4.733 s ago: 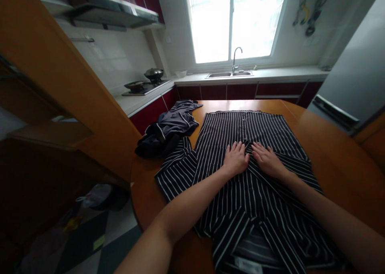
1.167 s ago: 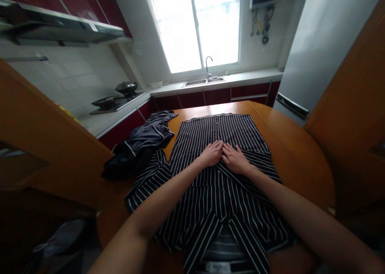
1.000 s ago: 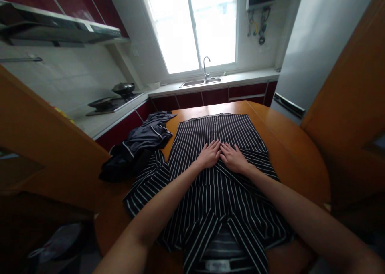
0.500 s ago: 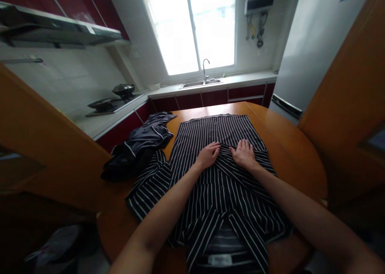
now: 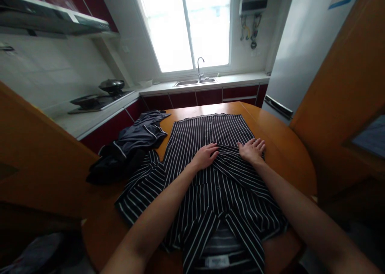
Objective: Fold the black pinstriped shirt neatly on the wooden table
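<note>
Shirt (image 5: 207,129) lies front up on the table (image 5: 282,154), hem at the far side, collar (image 5: 198,242) toward me, w/ a white label (image 5: 217,262) inside the neck. My L hand (image 5: 206,156) is palm down mid-shirt by the button line, fingers tog. & a bit bent at the end of the R sleeve (image 5: 239,166); can't tell if it's pinching cloth. My R hand (image 5: 252,150) is open & flat, fingers spread, at the shirt's R edge, tips by bare tabletop. R sleeve lies folded across the front btwn my hands; L sleeve (image 5: 141,190) sticks out on the L, creased, touching a dark clothes pile (image 5: 136,138). I see the pile is crumpled, grey & blk w/ white piping. Beyond the table: sink (image 5: 186,83) & tap (image 5: 199,67) under a bright window (image 5: 204,25), stove (image 5: 102,103) w/ 2 pans on the L, fridge (image 5: 300,53) on the R.
</note>
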A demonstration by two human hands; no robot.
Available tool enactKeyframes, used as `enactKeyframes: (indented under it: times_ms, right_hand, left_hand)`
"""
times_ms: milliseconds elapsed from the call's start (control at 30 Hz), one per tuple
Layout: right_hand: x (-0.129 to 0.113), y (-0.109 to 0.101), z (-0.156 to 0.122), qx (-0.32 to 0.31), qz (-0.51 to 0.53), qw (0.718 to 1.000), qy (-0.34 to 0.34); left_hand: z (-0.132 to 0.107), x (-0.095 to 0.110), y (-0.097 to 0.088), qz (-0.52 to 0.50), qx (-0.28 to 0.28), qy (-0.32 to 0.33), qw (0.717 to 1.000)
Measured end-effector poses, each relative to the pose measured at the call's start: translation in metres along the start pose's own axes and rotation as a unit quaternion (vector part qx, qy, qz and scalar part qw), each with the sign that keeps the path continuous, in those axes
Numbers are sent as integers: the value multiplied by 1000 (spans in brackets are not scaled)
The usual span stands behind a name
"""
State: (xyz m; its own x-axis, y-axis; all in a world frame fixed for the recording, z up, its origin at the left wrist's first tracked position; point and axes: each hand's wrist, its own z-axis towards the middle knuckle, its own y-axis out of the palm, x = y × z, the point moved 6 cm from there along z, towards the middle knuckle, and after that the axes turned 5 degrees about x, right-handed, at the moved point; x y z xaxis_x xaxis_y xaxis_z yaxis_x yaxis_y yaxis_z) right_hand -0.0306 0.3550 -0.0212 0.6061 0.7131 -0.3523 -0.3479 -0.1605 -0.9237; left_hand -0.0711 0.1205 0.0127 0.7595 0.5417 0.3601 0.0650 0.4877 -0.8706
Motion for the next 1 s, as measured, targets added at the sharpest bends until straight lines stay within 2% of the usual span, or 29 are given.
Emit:
enactKeyframes:
  times_ms: [67,233,300,400,467,567,833,933,1000]
  right_hand:
    - [-3,-4,0,10,2,999,-31]
    - [-30,-19,-11,23,25,983,-183]
    - [-45,-17,-23,-9,39,968,-249]
    - [-65,-7,-49,-81,34,929,-361]
    - [-71,2,-65,-132,14,903,-408]
    - [-72,9,-77,-170,-16,888,-426]
    - [-71,7,-76,-167,-21,889,-427]
    - [-72,7,-76,-162,-14,892,-422]
    - [-72,7,-76,-161,-8,895,-417]
  left_hand:
    - [-1,0,4,31,-28,-7,999]
    - [-3,-2,13,100,-87,-32,991]
    - [-3,-3,14,108,-94,-39,989]
    - [-3,-1,13,114,-97,-42,988]
    - [-3,0,12,117,-100,-44,987]
    - [-4,2,12,119,-98,-53,987]
    - [1,-5,14,84,-71,-115,987]
    - [6,-10,1,48,-68,-159,984]
    - [9,-11,-19,43,-46,-178,982]
